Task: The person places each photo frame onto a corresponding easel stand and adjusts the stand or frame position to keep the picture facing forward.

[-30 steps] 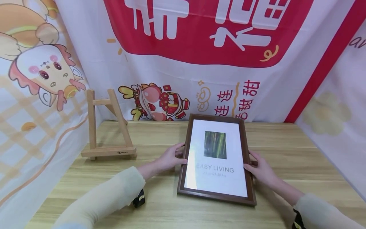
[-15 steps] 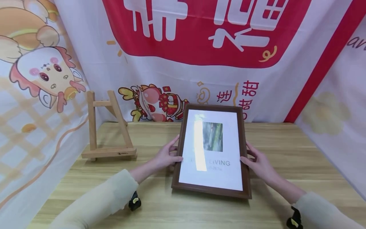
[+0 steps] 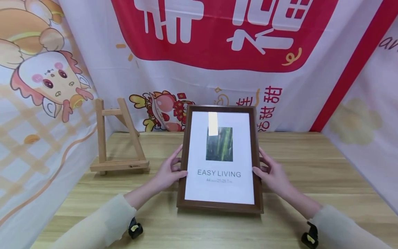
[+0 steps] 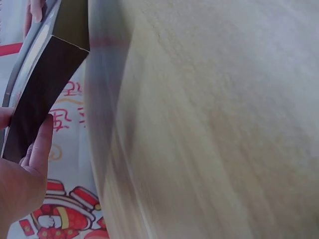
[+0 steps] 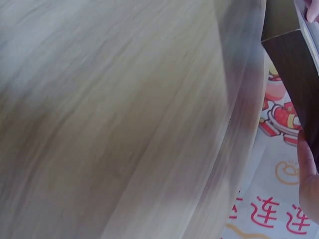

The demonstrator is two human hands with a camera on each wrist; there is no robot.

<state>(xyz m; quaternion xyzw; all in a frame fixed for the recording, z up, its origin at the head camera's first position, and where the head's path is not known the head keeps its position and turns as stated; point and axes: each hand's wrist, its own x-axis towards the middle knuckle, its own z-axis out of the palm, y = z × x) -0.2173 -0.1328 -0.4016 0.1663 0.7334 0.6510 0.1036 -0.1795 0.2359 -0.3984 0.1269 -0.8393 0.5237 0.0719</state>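
A brown picture frame (image 3: 220,205) stands tilted back in the middle of the head view, its white sheet reading EASY LIVING under a green bamboo picture. My left hand (image 3: 169,172) grips its left side, thumb on the front edge. On the opposite side my right hand (image 3: 273,172) holds it the same way. In the left wrist view the dark side of the picture frame (image 4: 42,87) lies between thumb and fingers. The right wrist view shows the side of the picture frame (image 5: 294,74) with part of my right hand (image 5: 310,184); the fingers behind are mostly hidden.
A small wooden easel (image 3: 119,165) stands at the back left of the wooden table (image 3: 311,166). Printed cloth (image 3: 174,79) hangs behind the table and along both sides. A dark strap with a small device (image 3: 135,229) sits at each wrist.
Both hands have shifted the picture frame to the left and raised its top edge, so it stands more upright and straighter. The glare on its front has moved. The easel has stayed put.
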